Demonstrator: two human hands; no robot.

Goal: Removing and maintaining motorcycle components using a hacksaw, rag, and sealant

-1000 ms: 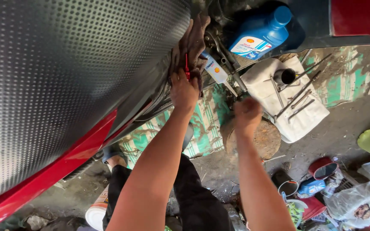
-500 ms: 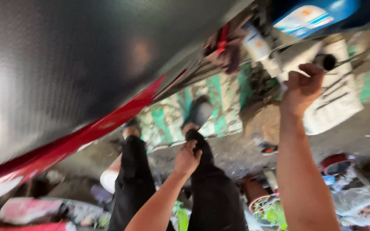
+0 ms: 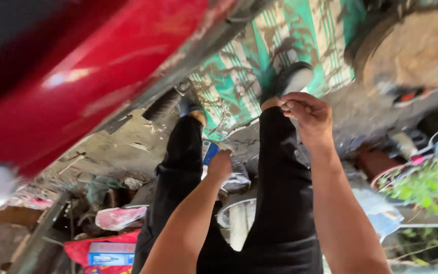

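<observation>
Vs. half a sec ago the view has swung further down and left: the blue oil jug, white cloth w/ tools and the underside parts are out of frame, and the red body panel [image 3: 77, 86] now fills the upper left, blurred, w/ a dark metal edge running along its lower side. Far left bottom: littered ground, a red cloth w/ a small blue-and-white box [image 3: 111, 253] on it, and a pink-white rag near it. Next, the person's legs in black trousers [image 3: 178, 172], feet in dark shoes up near the green-and-white patterned mat [image 3: 259, 66]. Left hand [image 3: 220, 166] has dropped lower than before and now sits between the knees, grip closed into a loose fist on a small blue-and-orange item [image 3: 209, 150] that peeks out just above the knuckles; too blurred to name, looks like a small tube or packet w/ a blue body and an orange band. Right hand [image 3: 307, 115] has come down from the cloth area, where it was raised earlier, to just above the right knee, near the right shoe [image 3: 292, 78]; fingers curled together, thumb pressed to fingertips, but can't tell if anything is pinched in that grip. Upper right: a round wooden stump [image 3: 416, 48] on the mat's edge. Lower right: clutter, a green plant [image 3: 422, 185], cables and containers on the ground, mostly blurred.
</observation>
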